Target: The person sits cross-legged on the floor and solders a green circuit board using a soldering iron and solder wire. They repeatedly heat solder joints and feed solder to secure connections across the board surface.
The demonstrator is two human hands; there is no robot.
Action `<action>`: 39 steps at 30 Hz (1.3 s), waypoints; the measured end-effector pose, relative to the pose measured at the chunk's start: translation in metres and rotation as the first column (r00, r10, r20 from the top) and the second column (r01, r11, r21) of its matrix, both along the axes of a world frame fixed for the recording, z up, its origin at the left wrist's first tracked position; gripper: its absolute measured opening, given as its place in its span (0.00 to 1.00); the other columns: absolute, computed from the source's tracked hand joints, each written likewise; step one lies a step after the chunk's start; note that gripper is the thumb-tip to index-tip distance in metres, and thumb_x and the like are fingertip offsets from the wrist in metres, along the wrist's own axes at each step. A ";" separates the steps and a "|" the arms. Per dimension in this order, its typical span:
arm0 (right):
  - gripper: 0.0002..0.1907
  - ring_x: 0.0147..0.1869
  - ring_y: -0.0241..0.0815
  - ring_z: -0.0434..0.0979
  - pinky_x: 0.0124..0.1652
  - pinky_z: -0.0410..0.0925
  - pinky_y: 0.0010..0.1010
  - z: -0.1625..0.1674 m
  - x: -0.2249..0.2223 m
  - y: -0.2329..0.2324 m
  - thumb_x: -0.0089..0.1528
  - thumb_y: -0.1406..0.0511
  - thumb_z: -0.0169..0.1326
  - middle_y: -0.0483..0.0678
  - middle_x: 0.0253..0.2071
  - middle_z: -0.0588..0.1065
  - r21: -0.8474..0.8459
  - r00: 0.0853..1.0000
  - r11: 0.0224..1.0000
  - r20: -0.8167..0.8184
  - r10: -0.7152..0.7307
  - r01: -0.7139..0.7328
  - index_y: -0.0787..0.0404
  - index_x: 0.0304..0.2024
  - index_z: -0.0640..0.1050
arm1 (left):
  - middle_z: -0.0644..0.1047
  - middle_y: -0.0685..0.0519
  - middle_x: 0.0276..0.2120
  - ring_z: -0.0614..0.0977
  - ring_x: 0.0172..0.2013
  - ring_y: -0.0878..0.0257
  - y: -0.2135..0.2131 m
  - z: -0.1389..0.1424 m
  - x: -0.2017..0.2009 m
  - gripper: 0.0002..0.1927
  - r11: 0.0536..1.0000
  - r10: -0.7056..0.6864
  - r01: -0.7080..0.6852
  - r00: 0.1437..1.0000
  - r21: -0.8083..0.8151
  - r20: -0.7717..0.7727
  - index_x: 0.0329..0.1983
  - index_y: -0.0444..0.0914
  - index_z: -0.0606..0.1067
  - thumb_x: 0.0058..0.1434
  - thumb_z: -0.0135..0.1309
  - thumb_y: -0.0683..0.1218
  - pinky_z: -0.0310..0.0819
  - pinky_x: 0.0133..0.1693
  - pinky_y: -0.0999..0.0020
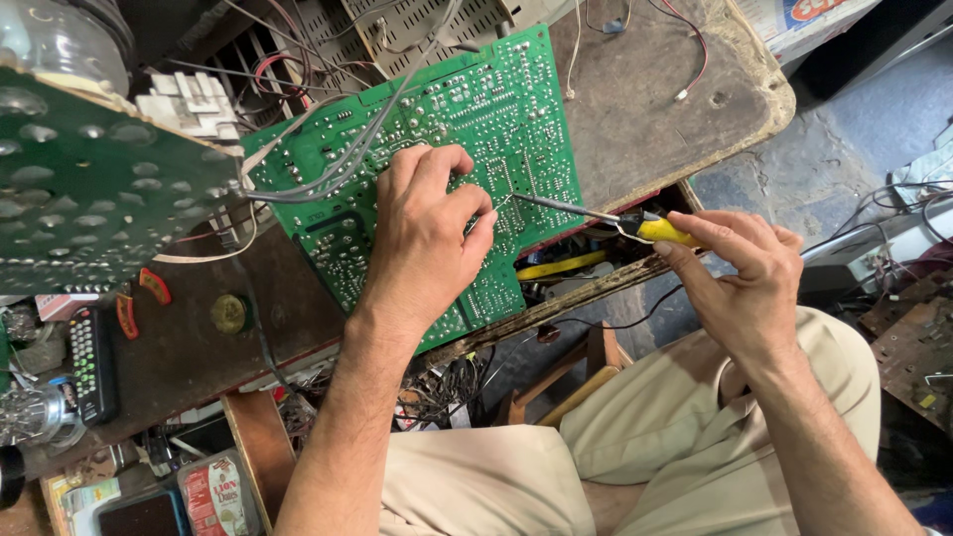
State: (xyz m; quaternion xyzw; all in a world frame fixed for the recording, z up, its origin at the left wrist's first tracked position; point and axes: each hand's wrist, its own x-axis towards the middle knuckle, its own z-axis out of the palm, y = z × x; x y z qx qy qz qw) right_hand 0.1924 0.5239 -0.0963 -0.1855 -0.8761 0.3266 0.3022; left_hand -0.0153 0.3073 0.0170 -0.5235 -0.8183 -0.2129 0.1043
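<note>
Head view, two hands [427,233] [745,283], one soldering iron [606,220], one circuit board [496,119]

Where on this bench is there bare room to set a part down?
Bare wood shows on the workbench right of the green circuit board, crossed only by thin wires, and a smaller patch between the board and the remote control. The back left is crowded. The left hand and soldering iron cover the board's middle.
</note>
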 end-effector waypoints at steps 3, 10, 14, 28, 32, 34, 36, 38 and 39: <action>0.15 0.52 0.38 0.79 0.55 0.60 0.32 0.001 0.000 0.000 0.63 0.62 0.69 0.45 0.49 0.81 0.008 1.000 1.000 -0.012 -0.001 0.001 0.55 0.52 0.84 | 0.74 0.50 0.50 0.71 0.57 0.51 0.000 -0.001 0.000 0.07 1.000 0.001 -0.001 1.000 0.008 -0.003 0.32 0.38 0.78 0.56 0.66 0.41 0.64 0.59 0.52; 0.15 0.51 0.39 0.79 0.52 0.60 0.31 0.004 0.004 0.000 0.63 0.63 0.70 0.45 0.49 0.81 0.067 0.999 0.998 -0.039 -0.010 0.013 0.56 0.52 0.84 | 0.75 0.50 0.49 0.72 0.56 0.52 0.000 -0.002 -0.002 0.07 0.999 0.000 0.000 1.000 0.038 0.011 0.32 0.37 0.75 0.57 0.64 0.39 0.66 0.59 0.53; 0.12 0.50 0.37 0.78 0.52 0.62 0.28 0.003 0.010 -0.001 0.66 0.64 0.70 0.45 0.48 0.81 0.011 0.996 0.999 -0.080 -0.046 0.047 0.56 0.52 0.84 | 0.75 0.50 0.49 0.72 0.56 0.52 -0.001 -0.001 -0.002 0.07 0.999 -0.006 0.006 1.000 0.033 0.015 0.32 0.37 0.75 0.57 0.64 0.39 0.66 0.59 0.53; 0.15 0.50 0.37 0.79 0.51 0.68 0.28 0.016 0.007 -0.014 0.63 0.66 0.66 0.48 0.49 0.79 -0.144 0.989 0.985 -0.105 -0.109 0.093 0.60 0.51 0.81 | 0.75 0.48 0.51 0.72 0.57 0.50 -0.002 0.000 -0.002 0.07 1.000 -0.012 0.012 1.000 0.005 0.018 0.29 0.37 0.76 0.54 0.64 0.39 0.65 0.58 0.51; 0.16 0.44 0.33 0.80 0.40 0.72 0.23 0.042 0.020 -0.013 0.65 0.68 0.66 0.51 0.48 0.82 -0.244 0.995 0.965 0.045 -0.091 0.099 0.64 0.55 0.82 | 0.75 0.48 0.51 0.72 0.58 0.48 -0.004 -0.001 -0.002 0.06 1.000 -0.021 0.020 1.000 0.017 0.007 0.28 0.37 0.75 0.53 0.63 0.38 0.66 0.59 0.51; 0.17 0.36 0.37 0.77 0.34 0.69 0.26 0.060 0.033 -0.007 0.63 0.68 0.66 0.53 0.42 0.82 -0.209 0.974 0.959 0.166 -0.155 0.189 0.65 0.54 0.82 | 0.75 0.47 0.51 0.72 0.57 0.48 -0.005 -0.002 -0.001 0.06 0.999 -0.022 0.022 1.000 0.023 0.016 0.27 0.36 0.75 0.52 0.63 0.38 0.66 0.59 0.51; 0.16 0.38 0.35 0.78 0.36 0.70 0.24 0.080 0.048 -0.003 0.66 0.67 0.65 0.52 0.43 0.81 -0.265 0.986 0.950 0.067 -0.151 0.163 0.63 0.56 0.80 | 0.75 0.47 0.51 0.72 0.57 0.48 -0.004 -0.002 -0.001 0.06 0.999 -0.028 0.027 1.000 0.031 0.012 0.27 0.36 0.75 0.52 0.63 0.38 0.66 0.59 0.51; 0.15 0.45 0.32 0.81 0.43 0.73 0.21 0.095 0.056 -0.003 0.71 0.66 0.62 0.50 0.48 0.81 -0.282 0.992 0.957 -0.088 -0.092 0.064 0.62 0.58 0.79 | 0.75 0.47 0.51 0.72 0.57 0.48 -0.004 -0.001 0.001 0.06 0.999 -0.029 0.029 1.000 0.040 -0.004 0.26 0.36 0.75 0.52 0.63 0.38 0.66 0.58 0.51; 0.14 0.47 0.32 0.82 0.44 0.74 0.21 0.100 0.056 -0.002 0.71 0.66 0.62 0.50 0.48 0.81 -0.233 0.994 0.971 -0.080 -0.072 0.051 0.62 0.59 0.79 | 0.75 0.47 0.51 0.72 0.57 0.48 -0.003 0.000 0.001 0.07 0.999 -0.031 0.031 1.000 0.042 -0.006 0.26 0.36 0.75 0.52 0.63 0.39 0.66 0.58 0.51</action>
